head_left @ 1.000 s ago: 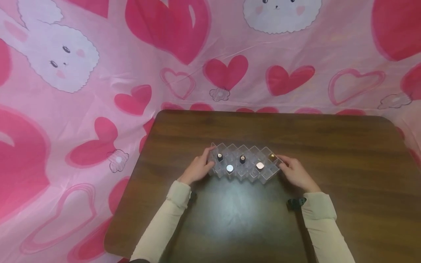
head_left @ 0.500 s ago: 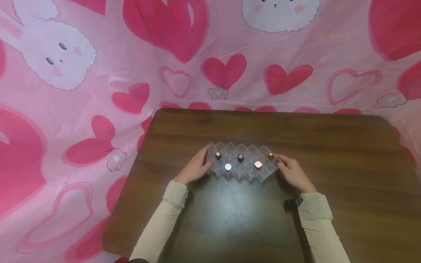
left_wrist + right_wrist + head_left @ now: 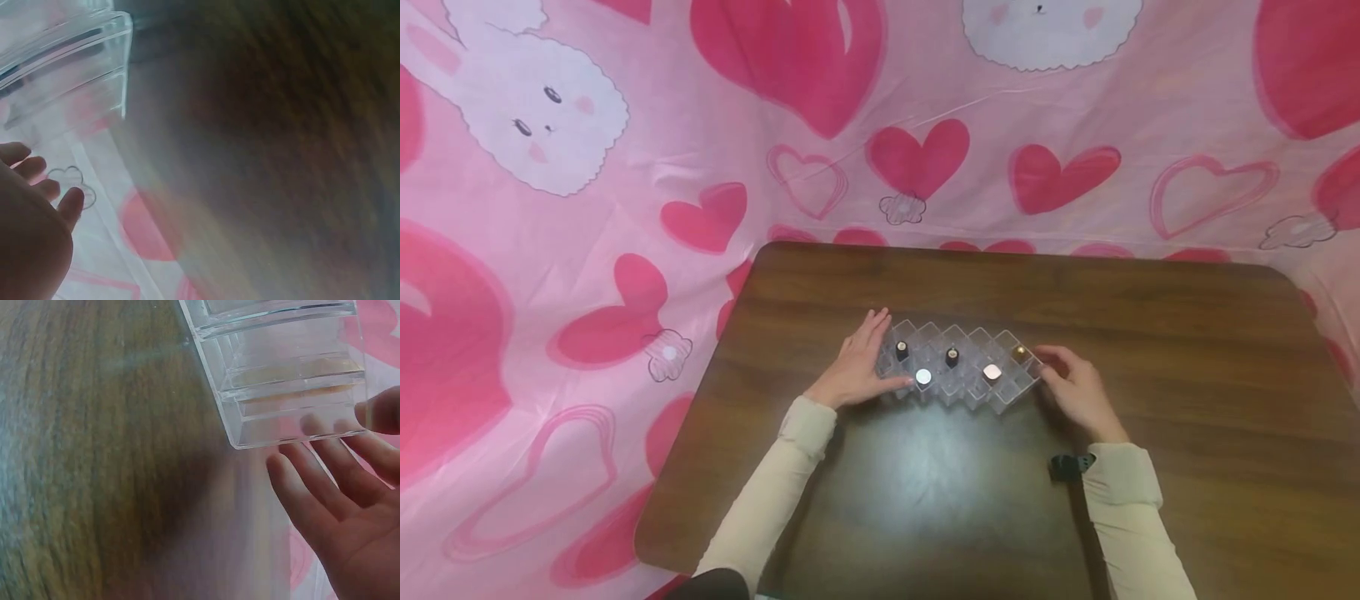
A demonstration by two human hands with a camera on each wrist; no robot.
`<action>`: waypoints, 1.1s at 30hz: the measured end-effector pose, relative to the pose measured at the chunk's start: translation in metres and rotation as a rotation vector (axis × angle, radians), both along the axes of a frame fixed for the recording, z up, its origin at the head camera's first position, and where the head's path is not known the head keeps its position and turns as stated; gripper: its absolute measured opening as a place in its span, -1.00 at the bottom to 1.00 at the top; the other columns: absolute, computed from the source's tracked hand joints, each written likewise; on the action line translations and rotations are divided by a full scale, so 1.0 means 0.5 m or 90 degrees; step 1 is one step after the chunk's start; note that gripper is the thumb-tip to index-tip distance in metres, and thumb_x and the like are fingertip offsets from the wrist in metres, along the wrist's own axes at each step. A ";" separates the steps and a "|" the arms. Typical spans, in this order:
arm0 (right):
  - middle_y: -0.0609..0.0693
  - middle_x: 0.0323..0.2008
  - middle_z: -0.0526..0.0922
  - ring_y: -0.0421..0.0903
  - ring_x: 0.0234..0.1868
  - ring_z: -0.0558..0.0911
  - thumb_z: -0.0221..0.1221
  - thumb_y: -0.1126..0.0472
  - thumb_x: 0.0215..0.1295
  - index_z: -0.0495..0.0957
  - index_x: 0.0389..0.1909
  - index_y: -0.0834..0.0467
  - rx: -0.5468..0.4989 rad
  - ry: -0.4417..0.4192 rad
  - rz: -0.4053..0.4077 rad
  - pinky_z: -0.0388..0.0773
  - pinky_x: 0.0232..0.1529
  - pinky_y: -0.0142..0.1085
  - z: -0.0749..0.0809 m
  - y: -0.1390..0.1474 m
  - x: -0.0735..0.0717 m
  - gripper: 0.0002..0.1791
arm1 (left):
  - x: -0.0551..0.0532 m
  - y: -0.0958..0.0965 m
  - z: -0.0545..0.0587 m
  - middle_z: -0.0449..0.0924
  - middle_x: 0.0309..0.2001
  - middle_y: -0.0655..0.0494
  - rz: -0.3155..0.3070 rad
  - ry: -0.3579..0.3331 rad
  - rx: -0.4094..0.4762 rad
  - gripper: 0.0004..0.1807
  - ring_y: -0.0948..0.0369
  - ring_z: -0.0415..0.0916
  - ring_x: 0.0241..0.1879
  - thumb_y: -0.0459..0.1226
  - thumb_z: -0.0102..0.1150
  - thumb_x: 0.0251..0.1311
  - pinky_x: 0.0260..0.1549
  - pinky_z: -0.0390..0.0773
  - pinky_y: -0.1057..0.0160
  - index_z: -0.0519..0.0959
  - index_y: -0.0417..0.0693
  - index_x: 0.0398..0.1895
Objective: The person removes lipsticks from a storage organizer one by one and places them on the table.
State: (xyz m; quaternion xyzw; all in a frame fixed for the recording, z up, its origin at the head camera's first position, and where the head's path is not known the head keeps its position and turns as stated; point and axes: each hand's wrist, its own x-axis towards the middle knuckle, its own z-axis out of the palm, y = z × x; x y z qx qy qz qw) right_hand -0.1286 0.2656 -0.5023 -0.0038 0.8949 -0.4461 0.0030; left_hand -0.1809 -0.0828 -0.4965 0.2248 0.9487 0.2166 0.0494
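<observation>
A clear plastic organizer (image 3: pixel 970 390) with diamond-shaped compartments stands on the table. Several small capped cosmetics stand upright in it: a dark one (image 3: pixel 902 350) at left, another dark one (image 3: pixel 952 357) mid-row, one with a round white top (image 3: pixel 923 377), one with a pale pink square top (image 3: pixel 992 372) and a gold-topped one (image 3: pixel 1020 352). My left hand (image 3: pixel 857 368) lies at the left end, fingers spread straight, thumb along the near side. At the right end, my right hand (image 3: pixel 1078 396) holds the corner between thumb (image 3: pixel 379 412) and fingers, the fingertips against the end wall.
The brown wooden table (image 3: pixel 1210 375) spreads around the organizer. Behind it and at left hangs a pink cloth (image 3: pixel 820 83) with hearts and rabbits. A dark device (image 3: pixel 1065 467) sits at the right wrist.
The left hand has loosened from the organizer's left end and spread its fingers, thumb moving along the near side. The right hand stays at the right end. The organizer has hardly moved.
</observation>
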 end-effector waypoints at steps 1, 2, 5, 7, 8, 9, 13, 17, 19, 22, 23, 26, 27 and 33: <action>0.18 -0.09 0.58 0.04 -0.10 0.54 -0.05 0.16 0.30 0.43 0.05 0.19 0.001 0.006 -0.010 0.40 -0.20 -0.30 0.003 0.001 0.002 -0.66 | -0.001 0.001 -0.002 -0.39 0.42 0.36 -0.004 0.007 -0.008 0.21 0.31 -0.47 0.40 0.52 -0.13 -0.31 0.25 0.01 -0.13 -0.25 0.19 0.41; 0.16 -0.10 0.59 0.03 -0.11 0.55 -0.04 0.14 0.30 0.44 0.02 0.18 0.000 0.015 -0.022 0.42 -0.20 -0.31 0.006 0.001 0.003 -0.66 | -0.001 0.003 -0.004 -0.39 0.43 0.33 -0.009 0.015 -0.020 0.21 0.30 -0.47 0.40 0.53 -0.16 -0.30 0.26 0.02 -0.10 -0.22 0.13 0.41; 0.11 -0.14 0.61 -0.10 -0.18 0.58 -0.01 0.09 0.29 0.49 -0.06 0.16 0.004 0.043 -0.061 0.43 -0.26 -0.43 0.016 -0.001 0.007 -0.69 | -0.002 0.004 -0.007 -0.38 0.43 0.24 -0.027 0.034 -0.047 0.22 0.24 -0.46 0.41 0.53 -0.22 -0.26 0.28 0.01 -0.02 -0.15 -0.01 0.41; 0.09 -0.17 0.62 -0.24 -0.25 0.58 0.03 0.07 0.26 0.52 -0.11 0.15 0.001 0.064 -0.085 0.43 -0.34 -0.52 0.023 -0.006 0.009 -0.71 | -0.001 0.004 -0.008 -0.41 0.43 0.22 -0.034 0.041 -0.064 0.21 0.22 -0.47 0.41 0.53 -0.27 -0.24 0.28 0.01 -0.01 -0.16 -0.02 0.41; 0.09 -0.18 0.62 -0.28 -0.27 0.56 0.05 0.07 0.25 0.52 -0.13 0.15 -0.005 0.072 -0.093 0.41 -0.37 -0.55 0.027 -0.009 0.010 -0.72 | -0.001 0.004 -0.008 -0.43 0.43 0.22 -0.037 0.044 -0.069 0.21 0.21 -0.48 0.41 0.53 -0.28 -0.24 0.29 0.01 -0.01 -0.17 -0.02 0.41; 0.08 -0.18 0.62 -0.30 -0.28 0.55 0.06 0.07 0.24 0.52 -0.13 0.15 -0.010 0.078 -0.100 0.40 -0.38 -0.58 0.031 -0.013 0.011 -0.72 | -0.001 0.004 -0.008 -0.43 0.43 0.22 -0.039 0.046 -0.070 0.21 0.21 -0.48 0.41 0.53 -0.28 -0.23 0.29 0.00 -0.01 -0.19 -0.02 0.41; 0.06 -0.19 0.61 -0.17 -0.24 0.57 0.11 0.09 0.20 0.51 -0.13 0.15 -0.035 0.099 -0.102 0.45 -0.29 -0.53 0.046 -0.034 0.014 -0.72 | -0.002 0.005 -0.007 -0.46 0.43 0.23 -0.044 0.051 -0.077 0.20 0.22 -0.49 0.41 0.53 -0.29 -0.22 0.30 -0.01 0.00 -0.22 0.00 0.41; 0.07 -0.18 0.60 -0.01 -0.15 0.57 0.16 0.11 0.15 0.52 -0.14 0.17 -0.051 0.138 -0.094 0.50 -0.16 -0.20 0.057 -0.057 0.014 -0.70 | -0.004 0.006 -0.007 -0.48 0.43 0.24 -0.046 0.049 -0.080 0.20 0.23 -0.51 0.40 0.53 -0.29 -0.22 0.30 -0.03 0.02 -0.23 -0.01 0.41; 0.07 -0.19 0.61 0.02 -0.13 0.57 0.19 0.12 0.12 0.53 -0.17 0.17 -0.061 0.159 -0.090 0.46 -0.14 -0.05 0.062 -0.067 0.012 -0.71 | -0.005 0.006 -0.008 -0.49 0.43 0.25 -0.045 0.045 -0.077 0.21 0.25 -0.52 0.40 0.53 -0.29 -0.23 0.31 -0.04 0.03 -0.22 -0.01 0.41; 0.06 -0.22 0.60 0.03 -0.13 0.57 0.21 0.15 0.10 0.53 -0.19 0.18 -0.070 0.173 -0.075 0.44 -0.11 -0.02 0.072 -0.081 0.012 -0.73 | -0.006 0.005 -0.009 -0.50 0.42 0.26 -0.048 0.040 -0.072 0.23 0.29 -0.54 0.40 0.54 -0.29 -0.25 0.32 -0.06 0.05 -0.24 -0.01 0.41; 0.05 -0.22 0.59 0.02 -0.15 0.57 0.22 0.15 0.10 0.53 -0.19 0.18 -0.071 0.176 -0.066 0.45 -0.13 -0.07 0.074 -0.086 0.012 -0.73 | -0.007 0.004 -0.009 -0.50 0.43 0.26 -0.050 0.039 -0.071 0.24 0.30 -0.54 0.39 0.55 -0.29 -0.27 0.32 -0.07 0.06 -0.25 -0.01 0.41; 0.02 -0.23 0.57 0.01 -0.17 0.55 0.21 0.18 0.10 0.52 -0.18 0.18 -0.070 0.174 -0.034 0.48 -0.18 -0.13 0.078 -0.101 0.013 -0.73 | -0.009 0.003 -0.010 -0.49 0.43 0.22 -0.059 0.038 -0.082 0.27 0.31 -0.56 0.39 0.56 -0.29 -0.30 0.32 -0.09 0.10 -0.33 0.03 0.41; 0.02 -0.23 0.57 0.01 -0.18 0.54 0.21 0.18 0.10 0.52 -0.19 0.18 -0.071 0.174 -0.024 0.48 -0.20 -0.16 0.079 -0.107 0.012 -0.74 | -0.010 0.003 -0.009 -0.48 0.43 0.19 -0.063 0.039 -0.083 0.28 0.30 -0.55 0.39 0.56 -0.28 -0.31 0.32 -0.09 0.10 -0.33 0.02 0.41; 0.00 -0.25 0.55 -0.01 -0.18 0.51 0.23 0.20 0.08 0.53 -0.21 0.15 -0.067 0.188 0.033 0.45 -0.19 -0.14 0.086 -0.151 0.004 -0.76 | -0.012 0.000 -0.006 -0.46 0.44 0.14 -0.077 0.037 -0.095 0.33 0.26 -0.52 0.40 0.57 -0.22 -0.36 0.32 -0.10 0.08 -0.30 -0.05 0.41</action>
